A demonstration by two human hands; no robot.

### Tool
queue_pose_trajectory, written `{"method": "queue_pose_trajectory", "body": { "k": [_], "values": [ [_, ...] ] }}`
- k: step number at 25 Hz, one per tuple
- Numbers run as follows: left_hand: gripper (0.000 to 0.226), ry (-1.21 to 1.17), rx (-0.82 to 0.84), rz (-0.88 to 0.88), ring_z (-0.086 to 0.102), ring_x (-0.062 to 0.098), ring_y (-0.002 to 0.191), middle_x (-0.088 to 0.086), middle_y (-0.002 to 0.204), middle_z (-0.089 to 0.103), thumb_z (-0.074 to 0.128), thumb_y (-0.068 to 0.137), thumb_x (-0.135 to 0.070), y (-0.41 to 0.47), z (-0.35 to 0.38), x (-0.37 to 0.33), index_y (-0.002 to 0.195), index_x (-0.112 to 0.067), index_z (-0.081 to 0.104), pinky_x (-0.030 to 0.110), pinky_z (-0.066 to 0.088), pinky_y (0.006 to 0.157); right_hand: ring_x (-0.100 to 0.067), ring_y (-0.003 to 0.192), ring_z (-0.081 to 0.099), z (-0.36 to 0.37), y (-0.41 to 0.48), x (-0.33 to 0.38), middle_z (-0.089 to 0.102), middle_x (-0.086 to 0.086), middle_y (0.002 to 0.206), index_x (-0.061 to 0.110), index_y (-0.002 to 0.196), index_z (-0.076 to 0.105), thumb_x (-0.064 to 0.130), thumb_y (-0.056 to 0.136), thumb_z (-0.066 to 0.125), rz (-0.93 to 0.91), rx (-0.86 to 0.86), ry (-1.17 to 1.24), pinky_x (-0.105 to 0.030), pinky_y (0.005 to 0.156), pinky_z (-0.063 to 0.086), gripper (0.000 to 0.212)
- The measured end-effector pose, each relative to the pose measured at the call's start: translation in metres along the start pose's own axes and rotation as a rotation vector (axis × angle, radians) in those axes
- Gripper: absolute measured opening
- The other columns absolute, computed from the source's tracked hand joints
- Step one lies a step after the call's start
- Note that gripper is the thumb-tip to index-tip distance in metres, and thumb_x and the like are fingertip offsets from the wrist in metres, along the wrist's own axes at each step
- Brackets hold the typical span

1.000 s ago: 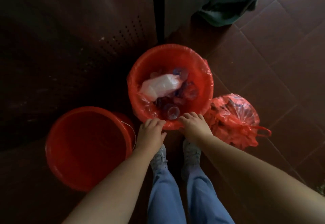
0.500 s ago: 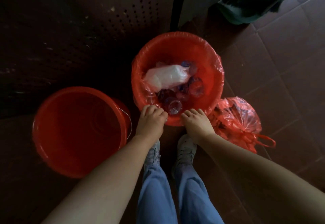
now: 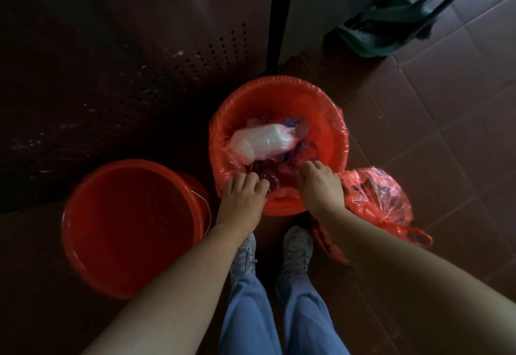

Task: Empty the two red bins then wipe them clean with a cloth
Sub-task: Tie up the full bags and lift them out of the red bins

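Left hand (image 3: 243, 195) and right hand (image 3: 321, 187), set apart, each curl their fingers over the near edge of the red liner (image 3: 220, 142) in the full red bin (image 3: 279, 82) on the floor. The second red bin (image 3: 83, 243) stands bare to its left, and a tied red bag (image 3: 377, 198) lies touching it on the right.
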State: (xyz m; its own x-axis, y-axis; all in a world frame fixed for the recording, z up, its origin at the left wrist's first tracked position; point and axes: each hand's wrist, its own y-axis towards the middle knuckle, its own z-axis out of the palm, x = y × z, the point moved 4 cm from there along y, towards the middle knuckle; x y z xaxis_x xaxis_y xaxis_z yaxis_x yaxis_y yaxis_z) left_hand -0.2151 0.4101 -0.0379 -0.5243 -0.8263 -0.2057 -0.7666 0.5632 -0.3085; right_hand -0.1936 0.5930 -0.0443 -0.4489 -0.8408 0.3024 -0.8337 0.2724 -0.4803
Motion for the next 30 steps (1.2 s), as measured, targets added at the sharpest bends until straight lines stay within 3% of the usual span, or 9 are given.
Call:
{"method": "queue_pose_trajectory", "body": {
  "k": [5, 8, 12, 16, 19, 22, 25, 28, 30],
  "values": [
    [0.043, 0.055, 0.114, -0.075, 0.048, 0.027, 0.104, 0.002, 0.109, 0.052, 0.067, 0.085, -0.049, -0.006, -0.002, 0.003, 0.115, -0.022, 0.053, 0.042, 0.042, 0.09, -0.035, 0.1, 0.059, -0.012, -0.017, -0.032, 0.062, -0.009, 0.102, 0.011, 0.105, 0.063, 0.033, 0.1, 0.054, 0.111, -0.023, -0.013, -0.042, 0.085, 0.046, 0.024],
    [0.059, 0.09, 0.209, -0.007, 0.045, 0.027, 0.11, 0.002, 0.116, 0.05, 0.063, 0.081, -0.062, -0.004, 0.004, 0.004, 0.124, -0.024, 0.049, 0.043, 0.039, 0.095, -0.034, 0.102, 0.058, -0.017, -0.018, -0.056, 0.06, -0.009, 0.105, 0.012, 0.107, 0.061, 0.035, 0.099, 0.057, 0.273, -0.066, 0.038, -0.042, 0.084, 0.046, 0.025],
    [0.047, 0.153, 0.282, 0.018, 0.045, 0.03, 0.12, 0.001, 0.121, 0.052, 0.072, 0.083, -0.035, -0.006, 0.013, 0.012, 0.126, -0.027, 0.054, 0.045, 0.038, 0.099, -0.034, 0.112, 0.061, -0.007, -0.007, -0.083, 0.066, -0.013, 0.118, 0.008, 0.12, 0.061, 0.036, 0.098, 0.064, 0.586, -0.042, 0.348, -0.038, 0.088, 0.047, 0.035],
    [0.025, 0.12, 0.215, 0.063, 0.056, 0.024, 0.103, -0.006, 0.106, 0.062, 0.069, 0.085, -0.021, -0.011, 0.014, 0.021, 0.11, -0.027, 0.066, 0.041, 0.042, 0.088, -0.027, 0.092, 0.067, 0.005, 0.003, -0.093, 0.073, -0.01, 0.098, 0.01, 0.103, 0.075, 0.025, 0.097, 0.066, 0.697, -0.045, 0.472, -0.027, 0.077, 0.041, 0.019],
    [0.019, 0.091, 0.109, 0.066, 0.06, 0.026, 0.096, -0.004, 0.095, 0.065, 0.071, 0.084, -0.015, -0.005, 0.01, 0.028, 0.1, -0.023, 0.069, 0.042, 0.046, 0.083, -0.026, 0.086, 0.065, 0.004, 0.004, -0.094, 0.064, -0.005, 0.081, 0.012, 0.09, 0.07, 0.018, 0.097, 0.062, 0.747, -0.079, 0.472, -0.026, 0.073, 0.039, 0.012],
    [0.016, 0.082, 0.051, 0.032, 0.058, 0.028, 0.097, -0.002, 0.098, 0.064, 0.063, 0.089, -0.016, 0.01, 0.003, 0.03, 0.103, -0.022, 0.069, 0.043, 0.044, 0.085, -0.027, 0.079, 0.062, 0.002, 0.005, -0.092, 0.061, -0.003, 0.075, 0.01, 0.087, 0.067, 0.015, 0.095, 0.053, 0.734, -0.045, 0.436, -0.029, 0.069, 0.04, 0.017],
    [0.019, 0.067, 0.022, 0.038, 0.058, 0.028, 0.097, -0.001, 0.099, 0.065, 0.058, 0.089, -0.015, 0.022, -0.004, 0.023, 0.102, -0.021, 0.069, 0.042, 0.043, 0.083, -0.029, 0.083, 0.058, -0.005, 0.011, -0.08, 0.06, -0.006, 0.082, 0.008, 0.091, 0.062, 0.021, 0.096, 0.052, 0.655, -0.067, 0.408, -0.032, 0.07, 0.036, 0.017],
    [0.016, 0.055, 0.018, 0.078, 0.058, 0.027, 0.096, -0.002, 0.097, 0.065, 0.059, 0.09, -0.019, 0.025, -0.003, 0.017, 0.101, -0.022, 0.069, 0.042, 0.044, 0.083, -0.027, 0.082, 0.055, -0.008, 0.023, -0.044, 0.058, -0.006, 0.086, 0.011, 0.091, 0.055, 0.024, 0.098, 0.05, 0.463, -0.084, 0.373, -0.033, 0.07, 0.036, 0.015],
    [0.013, 0.046, 0.022, 0.079, 0.058, 0.027, 0.097, -0.002, 0.097, 0.064, 0.06, 0.092, -0.023, 0.022, -0.001, 0.018, 0.1, -0.023, 0.069, 0.041, 0.044, 0.083, -0.024, 0.081, 0.055, -0.004, 0.028, -0.011, 0.055, -0.001, 0.088, 0.018, 0.09, 0.051, 0.028, 0.099, 0.049, 0.27, -0.004, 0.285, -0.032, 0.07, 0.039, 0.014]
  ]
}}
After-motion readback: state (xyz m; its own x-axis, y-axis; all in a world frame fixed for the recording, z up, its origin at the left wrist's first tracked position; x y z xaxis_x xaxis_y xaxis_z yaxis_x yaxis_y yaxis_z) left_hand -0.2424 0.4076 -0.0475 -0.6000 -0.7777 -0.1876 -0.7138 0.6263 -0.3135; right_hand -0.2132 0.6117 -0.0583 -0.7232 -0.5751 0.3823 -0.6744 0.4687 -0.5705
